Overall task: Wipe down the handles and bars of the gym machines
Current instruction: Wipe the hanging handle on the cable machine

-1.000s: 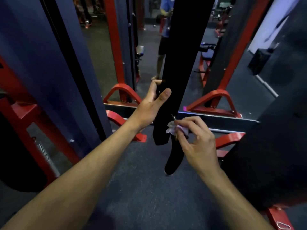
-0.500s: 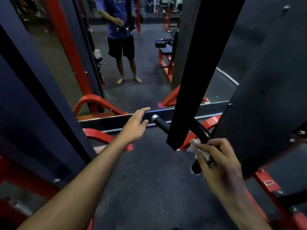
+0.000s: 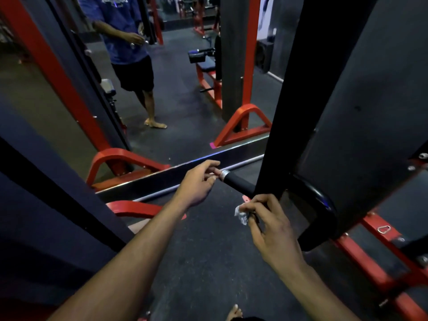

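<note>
The left hand [image 3: 196, 184] pinches the handle [image 3: 238, 181] by its metal end while right fingers [image 3: 259, 205] pinch a tissue [image 3: 240, 215] just below it; that small wad could slip free mid-wipe.

Red machine frames [image 3: 243, 126] on dark floor [image 3: 203, 262]

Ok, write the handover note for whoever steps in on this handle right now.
Left hand: fingertips pinch the silver end cap of the black handle, steadying it.
Right hand: holds the crumpled white wipe just below the handle, beside the black upright.
Done: cannot tell how much of the handle is wiped.
Left: wipe the grip, the curved black bar behind it, then the other machines.
</note>
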`<state>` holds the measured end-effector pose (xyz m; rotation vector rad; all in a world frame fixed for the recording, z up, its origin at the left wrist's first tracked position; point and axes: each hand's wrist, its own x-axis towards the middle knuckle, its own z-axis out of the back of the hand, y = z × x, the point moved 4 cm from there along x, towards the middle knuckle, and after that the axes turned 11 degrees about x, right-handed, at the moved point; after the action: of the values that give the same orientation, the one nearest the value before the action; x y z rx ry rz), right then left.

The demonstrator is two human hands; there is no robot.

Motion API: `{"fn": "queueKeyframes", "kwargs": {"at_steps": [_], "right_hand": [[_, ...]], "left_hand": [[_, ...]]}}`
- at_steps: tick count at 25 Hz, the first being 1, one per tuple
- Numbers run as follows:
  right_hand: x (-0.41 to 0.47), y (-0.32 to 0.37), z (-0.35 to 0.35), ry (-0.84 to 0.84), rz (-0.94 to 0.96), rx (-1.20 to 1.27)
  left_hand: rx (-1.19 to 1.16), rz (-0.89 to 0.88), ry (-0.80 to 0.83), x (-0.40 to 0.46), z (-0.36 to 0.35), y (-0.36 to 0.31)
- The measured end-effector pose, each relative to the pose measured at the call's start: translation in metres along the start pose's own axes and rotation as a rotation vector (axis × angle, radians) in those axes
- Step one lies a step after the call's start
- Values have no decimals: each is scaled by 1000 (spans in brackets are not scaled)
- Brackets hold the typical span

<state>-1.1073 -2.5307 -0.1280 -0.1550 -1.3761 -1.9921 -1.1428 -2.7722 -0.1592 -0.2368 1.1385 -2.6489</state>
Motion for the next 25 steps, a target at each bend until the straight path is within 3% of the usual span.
{"fn": "queueKeyframes", "kwargs": {"at_steps": [7, 13, 25], "right_hand": [[26, -29, -37, 80, 25, -62], [39, -50, -22, -17, -3, -176], [51, -51, -61, -620, -237, -581]], "left_hand": [[-52, -141, 271, 50, -4, 16], [-102, -242, 425, 94, -13, 10], [6, -751, 502, 152, -20, 2]]}}
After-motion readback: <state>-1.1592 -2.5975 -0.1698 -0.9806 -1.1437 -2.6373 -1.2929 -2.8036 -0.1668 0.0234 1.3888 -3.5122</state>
